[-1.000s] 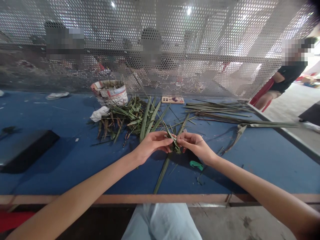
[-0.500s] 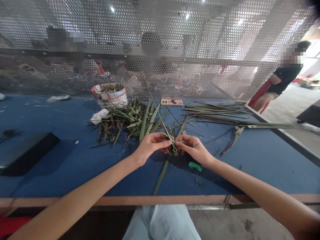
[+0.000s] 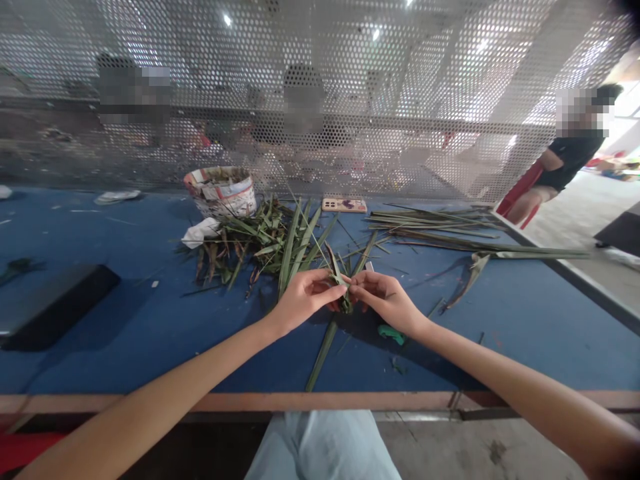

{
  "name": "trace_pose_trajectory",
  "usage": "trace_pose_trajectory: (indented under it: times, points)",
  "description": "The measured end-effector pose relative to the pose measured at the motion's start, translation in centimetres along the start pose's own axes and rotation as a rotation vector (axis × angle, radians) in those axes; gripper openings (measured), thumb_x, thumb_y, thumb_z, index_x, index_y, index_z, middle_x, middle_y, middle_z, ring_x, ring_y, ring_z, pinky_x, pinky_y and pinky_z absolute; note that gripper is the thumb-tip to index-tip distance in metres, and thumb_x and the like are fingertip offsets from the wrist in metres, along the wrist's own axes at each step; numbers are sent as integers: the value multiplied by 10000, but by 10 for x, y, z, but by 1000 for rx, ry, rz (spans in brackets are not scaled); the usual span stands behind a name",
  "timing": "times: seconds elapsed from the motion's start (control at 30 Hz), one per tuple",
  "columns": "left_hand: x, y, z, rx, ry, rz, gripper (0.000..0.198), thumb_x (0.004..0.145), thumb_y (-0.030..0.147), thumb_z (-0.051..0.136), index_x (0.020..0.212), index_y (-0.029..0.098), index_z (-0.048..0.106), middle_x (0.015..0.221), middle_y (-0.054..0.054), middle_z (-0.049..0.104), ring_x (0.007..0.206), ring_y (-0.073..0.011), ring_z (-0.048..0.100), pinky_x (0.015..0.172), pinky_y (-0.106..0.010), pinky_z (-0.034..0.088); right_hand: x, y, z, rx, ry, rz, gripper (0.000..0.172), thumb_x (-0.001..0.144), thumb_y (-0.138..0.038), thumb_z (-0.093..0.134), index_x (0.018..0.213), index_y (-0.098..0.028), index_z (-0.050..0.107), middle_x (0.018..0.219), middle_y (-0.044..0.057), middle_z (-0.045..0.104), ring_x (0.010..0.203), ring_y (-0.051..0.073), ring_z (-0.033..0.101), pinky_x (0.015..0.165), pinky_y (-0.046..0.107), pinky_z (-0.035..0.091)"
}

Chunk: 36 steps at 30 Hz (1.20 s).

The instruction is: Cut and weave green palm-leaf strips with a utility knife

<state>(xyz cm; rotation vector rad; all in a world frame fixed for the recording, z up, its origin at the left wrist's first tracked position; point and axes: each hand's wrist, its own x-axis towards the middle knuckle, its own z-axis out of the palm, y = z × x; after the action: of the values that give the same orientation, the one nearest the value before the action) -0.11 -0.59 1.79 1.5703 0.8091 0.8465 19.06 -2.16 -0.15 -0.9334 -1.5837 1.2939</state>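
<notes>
You can't read anything in this view. The paper-wrapped tub [image 3: 221, 195] shows red and blue print on its side, but it's too small and warped to make out any words. The flat pinkish case [image 3: 345, 205] behind the leaves has dark marks on it, and you can't tell if they're text or just a pattern. No labels, brands, numbers or signs are legible anywhere else.
</notes>
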Motion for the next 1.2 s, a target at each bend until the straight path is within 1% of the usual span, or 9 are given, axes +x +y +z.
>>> trace_pose_trajectory:
  times: [0.1, 0.23, 0.43, 0.53, 0.7, 0.97, 1.2]
  points:
    - [1, 1, -1, -52, -1, -28, 310, 796, 334, 660, 1033, 138, 695, 734, -46, 703, 633, -147, 645, 622, -270, 540, 0, -1, -1, -3, 2, -3, 278, 824, -441, 621, 845, -168, 575, 715, 1, 598, 647, 120, 590, 544, 223, 440]
    - [1, 3, -1, -77, -18, -33, 307, 815, 336, 639, 1048, 142, 692, 740, -44, 700, 633, -143, 644, 632, -271, 545, 0, -3, -1, 1, 0, 3, 283, 818, -449, 624, 819, -171, 568, 713, 0, 603, 642, 121, 587, 546, 229, 435]
    - [-4, 3, 3, 16, 58, 31, 264, 813, 331, 636, 970, 132, 710, 730, -48, 701, 616, -140, 632, 613, -258, 540, 0, -2, 1, 7, 9, 11, 271, 823, -440, 621, 837, -176, 561, 702, 1, 606, 647, 123, 592, 538, 221, 430]
    - [-5, 2, 4, 37, 82, 28, 257, 797, 323, 649, 946, 123, 712, 711, -49, 699, 616, -144, 633, 610, -257, 538, -1, 0, 1, -17, 6, 2, 268, 831, -444, 609, 847, -181, 561, 714, 4, 609, 655, 127, 598, 538, 222, 435]
    - [-4, 1, 3, 19, 52, 26, 284, 795, 331, 649, 977, 120, 703, 733, -51, 704, 642, -147, 642, 641, -263, 540, -1, -1, 1, -45, 4, -9, 259, 847, -437, 592, 847, -179, 562, 722, 7, 612, 662, 126, 602, 542, 219, 439]
    - [-5, 2, 3, 71, 39, 52, 280, 826, 336, 620, 995, 127, 701, 746, -52, 696, 660, -149, 639, 657, -273, 538, -1, 0, 0, -38, -6, -2, 282, 841, -452, 595, 878, -175, 563, 734, 16, 625, 670, 129, 602, 547, 219, 445]
    - [-2, 4, 1, 3, 42, 23, 251, 789, 329, 666, 955, 146, 713, 725, -34, 686, 607, -130, 621, 614, -252, 527, -1, -2, 0, -55, -14, -1, 294, 833, -471, 596, 862, -180, 568, 736, 14, 615, 683, 137, 606, 560, 229, 453]
